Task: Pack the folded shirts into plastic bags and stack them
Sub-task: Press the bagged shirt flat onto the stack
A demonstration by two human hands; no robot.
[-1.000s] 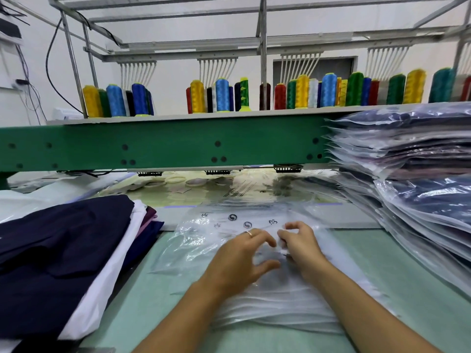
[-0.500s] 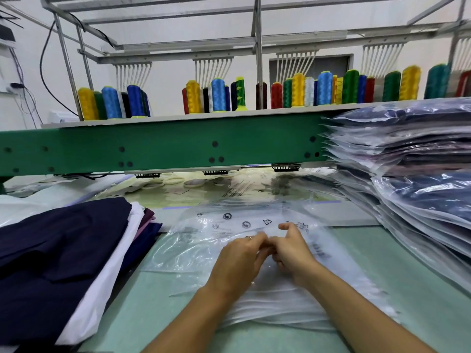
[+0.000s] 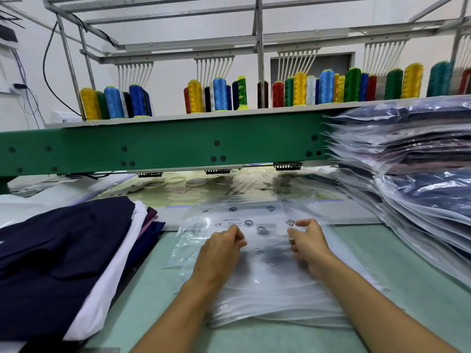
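Note:
A pile of clear plastic bags (image 3: 267, 296) lies flat on the pale green table (image 3: 153, 301) in front of me. The top plastic bag (image 3: 254, 220), printed with black symbols, has its far end lifted. My left hand (image 3: 219, 253) pinches the bag's mouth on the left. My right hand (image 3: 308, 243) pinches it on the right, a hand's width away. Folded shirts (image 3: 63, 256), navy on top with white and purple beneath, lie stacked at the left. A tall stack of bagged shirts (image 3: 413, 179) rises at the right.
A green machine beam (image 3: 163, 146) crosses the table just beyond the bags, with thread cones (image 3: 219, 94) on the shelf above it. White rings and loose plastic lie under the beam.
My hands were pressed together at the middle of the bag's mouth; they have now drawn apart sideways, pulling the mouth wider and lifting the far end.

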